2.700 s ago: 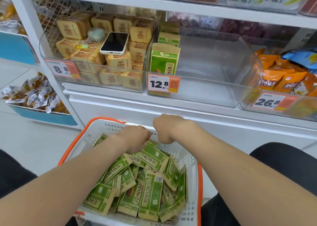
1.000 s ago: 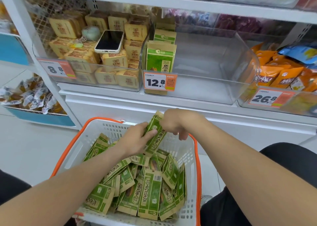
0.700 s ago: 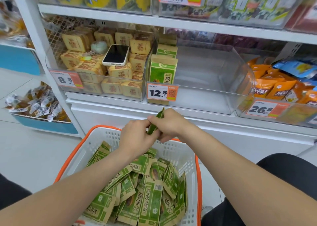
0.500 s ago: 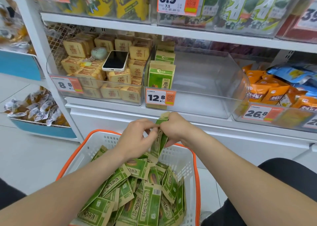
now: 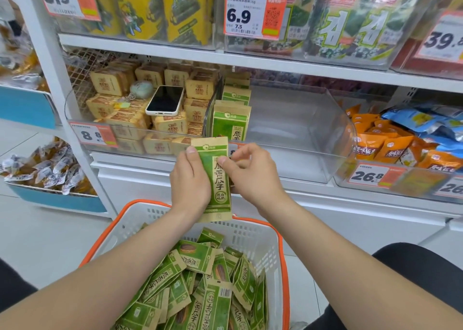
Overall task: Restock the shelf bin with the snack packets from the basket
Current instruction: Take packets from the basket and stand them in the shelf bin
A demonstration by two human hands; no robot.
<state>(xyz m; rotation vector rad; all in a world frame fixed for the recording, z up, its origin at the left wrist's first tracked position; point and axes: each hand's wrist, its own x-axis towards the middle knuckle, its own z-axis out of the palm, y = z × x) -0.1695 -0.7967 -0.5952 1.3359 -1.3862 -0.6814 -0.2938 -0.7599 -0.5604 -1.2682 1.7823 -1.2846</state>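
Observation:
A green and tan snack packet (image 5: 218, 179) stands upright between both hands, above the basket and in front of the shelf edge. My left hand (image 5: 191, 182) grips its left side with the thumb on the front. My right hand (image 5: 251, 173) pinches its right edge. Below, the white basket with an orange rim (image 5: 253, 234) holds several identical green packets (image 5: 200, 287). The clear shelf bin (image 5: 300, 129) has a few of the same packets (image 5: 231, 122) standing at its left end; the rest of it shows bare plastic.
A phone (image 5: 165, 100) lies on tan boxed snacks (image 5: 140, 119) in the bin to the left. Orange and blue bags (image 5: 400, 139) fill the bin to the right. An upper shelf (image 5: 250, 61) with seaweed packs overhangs. A blue crate of wrapped sweets (image 5: 42, 169) stands at lower left.
Both hands have lifted one packet out of the basket up to the shelf edge and turned it upright, face towards me. The view has tilted upward.

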